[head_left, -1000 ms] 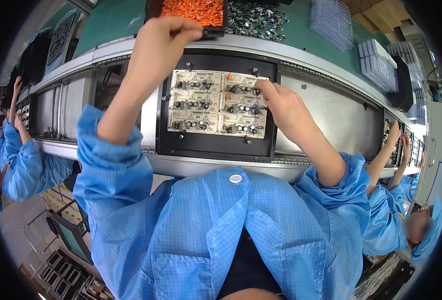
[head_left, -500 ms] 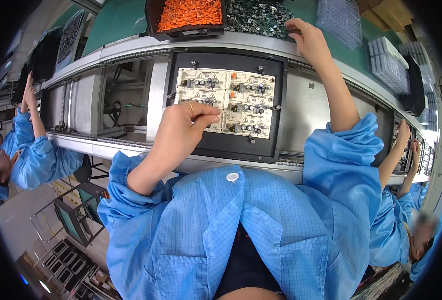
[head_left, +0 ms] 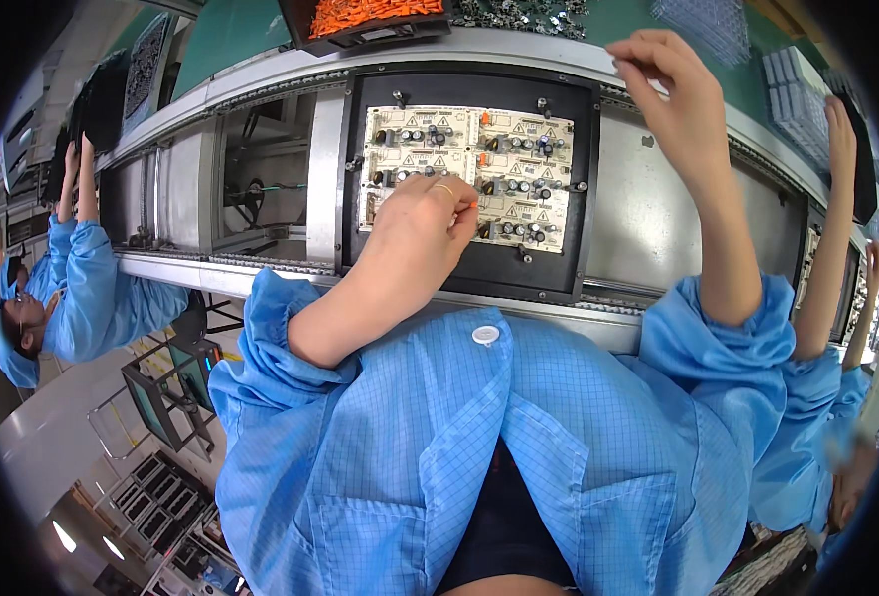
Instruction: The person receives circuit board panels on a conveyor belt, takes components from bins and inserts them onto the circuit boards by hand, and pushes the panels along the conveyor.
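Left hand [head_left: 422,223], mid-frame, has 1 small orange part [head_left: 473,205] pinched between thumb and finger over the circuit board [head_left: 521,167] in the black tray [head_left: 439,81]; can't tell if the part touches the board. I'd keep that pinch light, hold the part square to the board and fingertips off the small cylinders [head_left: 529,187] alongside, taking angle from the 2 orange pieces [head_left: 485,117] higher up the board. Right hand [head_left: 680,94], upper right, is half curled, can't tell if it's gripping anything; best kept clear of the left's workspace.
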Tool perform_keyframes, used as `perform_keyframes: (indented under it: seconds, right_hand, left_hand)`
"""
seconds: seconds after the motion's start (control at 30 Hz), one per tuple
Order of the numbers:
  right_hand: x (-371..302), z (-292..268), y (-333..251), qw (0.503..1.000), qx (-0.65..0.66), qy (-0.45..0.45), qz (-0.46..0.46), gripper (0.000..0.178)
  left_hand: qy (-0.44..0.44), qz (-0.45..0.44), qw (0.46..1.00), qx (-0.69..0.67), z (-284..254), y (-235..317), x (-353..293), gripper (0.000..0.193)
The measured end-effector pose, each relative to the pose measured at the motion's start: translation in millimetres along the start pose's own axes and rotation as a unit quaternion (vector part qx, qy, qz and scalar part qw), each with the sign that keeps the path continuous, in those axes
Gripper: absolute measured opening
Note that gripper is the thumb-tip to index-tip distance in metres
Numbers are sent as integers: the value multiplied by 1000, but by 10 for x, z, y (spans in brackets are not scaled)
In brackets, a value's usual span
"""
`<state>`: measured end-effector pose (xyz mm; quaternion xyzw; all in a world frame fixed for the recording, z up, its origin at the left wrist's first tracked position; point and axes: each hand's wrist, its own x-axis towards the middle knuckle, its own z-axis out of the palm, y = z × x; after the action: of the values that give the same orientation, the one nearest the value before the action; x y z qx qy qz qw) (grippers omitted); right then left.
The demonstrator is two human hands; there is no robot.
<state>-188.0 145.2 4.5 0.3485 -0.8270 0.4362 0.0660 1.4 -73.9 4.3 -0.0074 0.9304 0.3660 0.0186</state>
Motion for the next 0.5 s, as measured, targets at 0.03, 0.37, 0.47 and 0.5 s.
perform_keyframes:
  seconds: [0.03,0.37,0.47,0.5]
  right_hand:
    - [-88,-26,-90,1000,0,1,3,18]
    - [-615,-57,-198,992,88,2,90,20]
    - [-627,-55,-190,990,97,8,100,19]
    - [-623,-48,-194,991,96,8,92,19]
  left_hand:
    - [5,26,1000,4,18,-5,11,11]
    - [-51,68,993,81,-5,56,114,10]
    - [-58,72,992,89,15,68,124,10]
    - [-50,78,990,107,30,58,128,11]
